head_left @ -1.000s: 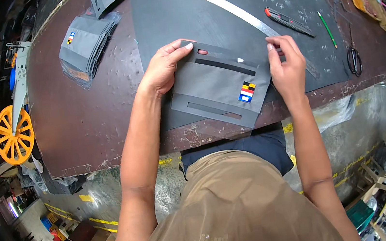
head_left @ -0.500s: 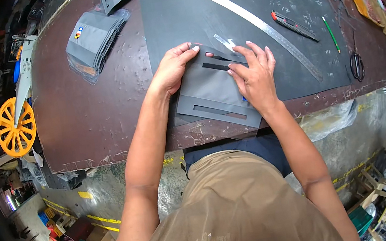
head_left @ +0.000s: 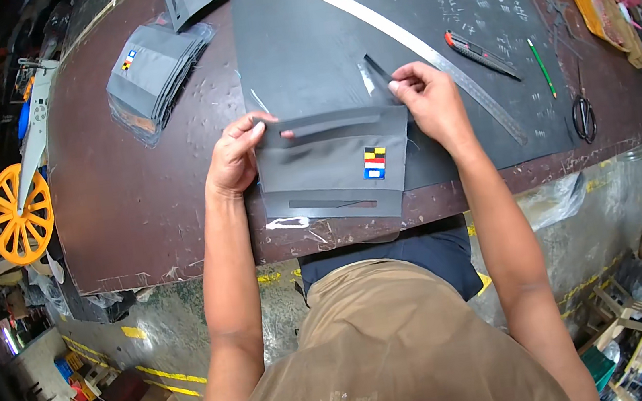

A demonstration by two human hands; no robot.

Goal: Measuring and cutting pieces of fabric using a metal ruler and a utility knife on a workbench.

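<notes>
**Grey fabric panel held at both top corners, mid-table**

Dead centre of the frame there's a grey fabric panel (head_left: pixel 333 166) lying flat on the brown worktable (head_left: pixel 134 201), close to its near edge. It's got a long slot cut along the top, another narrow slot lower down, and a little multicoloured patch sewn toward its right side.

The left hand (head_left: pixel 234 159) sits at the panel's upper left corner, fingers curled over the top edge and the thumb laid flat across the strip above the slot, so it's pinching that edge. The right hand (head_left: pixel 430 101) is at the upper right corner, fingers bunched together and nipping a thin dark offcut strip (head_left: pixel 377 71) that sticks up and to the left from the fingertips. Can't really tell if it's also got the panel corner.

Under the panel's top half is a big dark cutting mat (head_left: pixel 332 37) with a long steel ruler (head_left: pixel 405 39) running diagonally across it. Right of the ruler: a utility knife (head_left: pixel 480 54), a green pen (head_left: pixel 541 66) and black scissors (head_left: pixel 584 113). Upper left of the frame has a stack of matching grey panels (head_left: pixel 158 68), and an orange spoked wheel (head_left: pixel 19 216) hangs off the far left.
</notes>
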